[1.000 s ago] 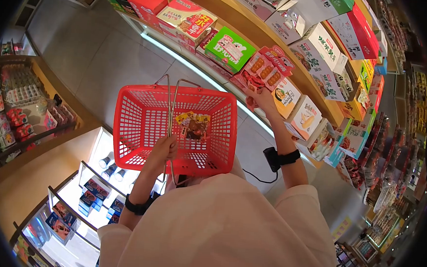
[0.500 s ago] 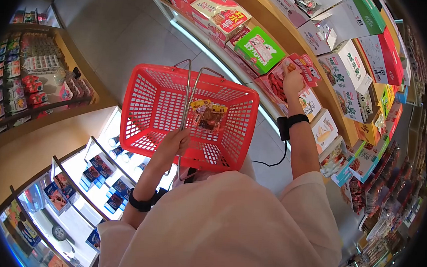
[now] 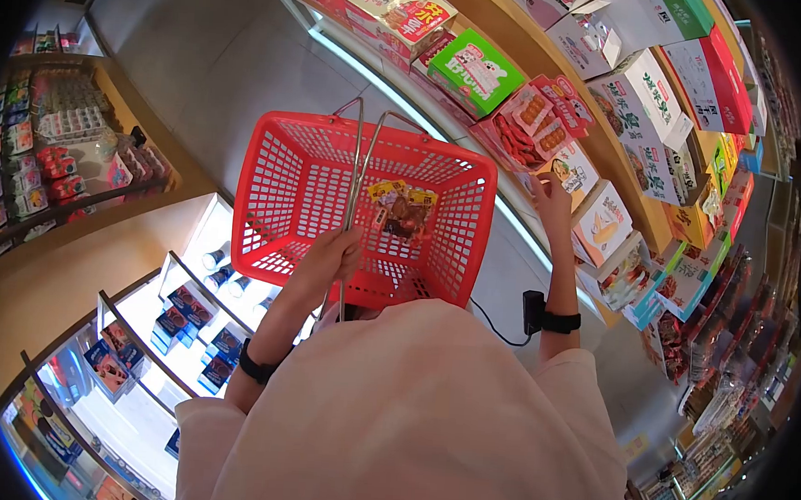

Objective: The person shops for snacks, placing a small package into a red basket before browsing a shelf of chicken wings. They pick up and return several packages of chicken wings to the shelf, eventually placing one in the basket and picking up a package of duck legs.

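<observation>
Red basket (image 3: 285, 188) is being gripped by the left hand (image 3: 331, 257).
Right hand (image 3: 550, 197) is being held open, empty, at a shelf box (image 3: 572, 169) — a grasp seems needed next.

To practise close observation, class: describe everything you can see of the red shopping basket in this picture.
The basket is red plastic, with slotted, grid-like walls and bottom, and it is held in the air above the grey floor. Its two thin metal handles are swung up together and gripped by the left hand. A brown-and-yellow snack packet lies inside; nothing else shows in it.
</observation>
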`<state>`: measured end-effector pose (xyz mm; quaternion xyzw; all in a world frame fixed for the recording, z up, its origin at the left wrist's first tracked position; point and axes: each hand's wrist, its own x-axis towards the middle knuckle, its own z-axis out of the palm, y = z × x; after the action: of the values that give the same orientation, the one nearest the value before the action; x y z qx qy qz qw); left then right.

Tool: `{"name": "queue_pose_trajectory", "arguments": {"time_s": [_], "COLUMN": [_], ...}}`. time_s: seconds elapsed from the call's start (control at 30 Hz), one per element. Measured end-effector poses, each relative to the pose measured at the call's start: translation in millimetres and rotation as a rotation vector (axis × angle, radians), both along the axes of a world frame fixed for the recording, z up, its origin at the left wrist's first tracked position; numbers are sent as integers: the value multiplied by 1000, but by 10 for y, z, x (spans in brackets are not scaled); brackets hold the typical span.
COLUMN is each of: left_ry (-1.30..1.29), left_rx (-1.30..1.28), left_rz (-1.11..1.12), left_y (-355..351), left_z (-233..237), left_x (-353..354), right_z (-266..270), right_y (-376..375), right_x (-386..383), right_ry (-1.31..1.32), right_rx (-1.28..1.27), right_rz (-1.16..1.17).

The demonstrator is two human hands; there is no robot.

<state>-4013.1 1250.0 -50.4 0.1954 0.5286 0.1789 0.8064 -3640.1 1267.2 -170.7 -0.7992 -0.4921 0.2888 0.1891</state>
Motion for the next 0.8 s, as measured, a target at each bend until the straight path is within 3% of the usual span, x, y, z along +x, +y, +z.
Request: {"name": "queue_pose_trajectory", "arguments": {"time_s": [0.07,0.17,0.33,0.5,0.6,0.8], "left_ry": [-4,-31,-64,-43,5,-31], "left_rx": [4,-4,-15,3,8,-15], "left_rz": [-28,-86,-239,-416,-533,-658], "left_y": [5,54,-40,-124,-129,-506], "left_z": [-15,-15,-58,-116,-146,-179], "left_x": [21,24,-22,-109,-96,252], "right_z": [-67,58,96,190,333,333], "right_y": [-437,-1059,-2278,-3381,-3815,-4476], "right_x": [71,-21,-410,-1049,-1233,-1341], "right_ry": [87,-9,10,192,310,254], "right_rx": [-35,-91,-97,-183,-135,-10], "right_rz": [-39,-99,-413,-632,-774,-895]}}
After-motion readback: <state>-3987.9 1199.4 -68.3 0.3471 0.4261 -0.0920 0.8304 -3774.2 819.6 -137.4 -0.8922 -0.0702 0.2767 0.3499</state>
